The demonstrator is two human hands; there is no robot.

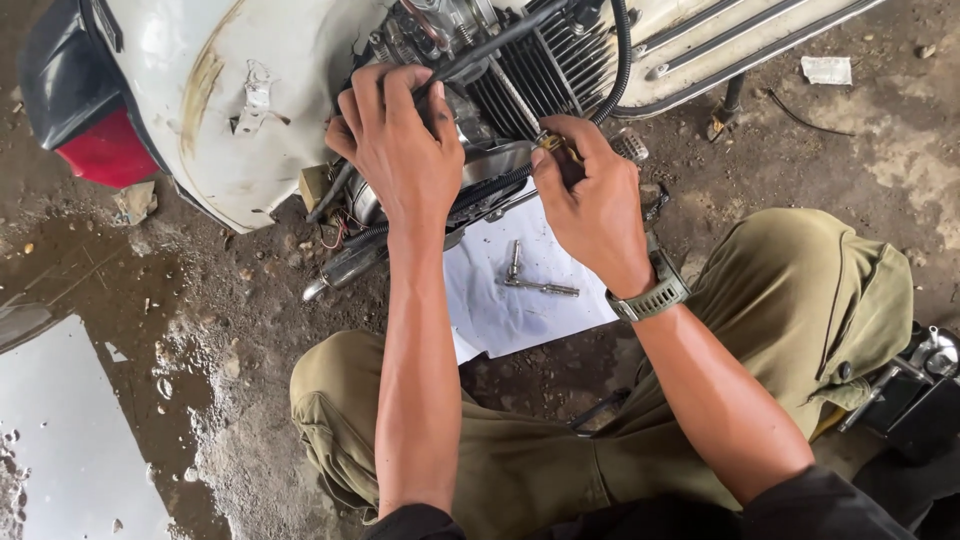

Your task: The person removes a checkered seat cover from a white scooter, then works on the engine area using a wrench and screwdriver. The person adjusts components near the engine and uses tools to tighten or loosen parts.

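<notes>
Engine (520, 70) of a white scooter (210, 90) was what both hands were buried in, up at the far side of the scene with the bodywork tipped over the dirt floor (230, 300). Left hand (400, 150) was palm-down over the engine case, fingers curled around a black cable (480, 50) that ran up and to the right across the cooling fins, so that grip was closed on the cable, at least as far as I could see from above. Right hand (590, 200) was just to the right of it, fingertips pinched tight on a small brass-coloured fitting (550, 143) right where a black hose (622, 60) curved down from the top of the engine. Couldn't tell exactly what the fitting was, too small and half hidden by the fingers. That wrist had an olive strap watch (655, 292) on it.

Directly below the hands, nearer to the person, a sheet of white paper (500, 300) lay on the ground with a couple of metal bolts (530, 280) lying on it, touching each other. Red tail light (100, 150) of the scooter was way off to the far left. Person was squatting in olive trousers (800, 300), knees either side of the paper. A chrome exhaust tip (340, 270) stuck out low on the left of the engine, and a wet patch was on the floor at the near left.
</notes>
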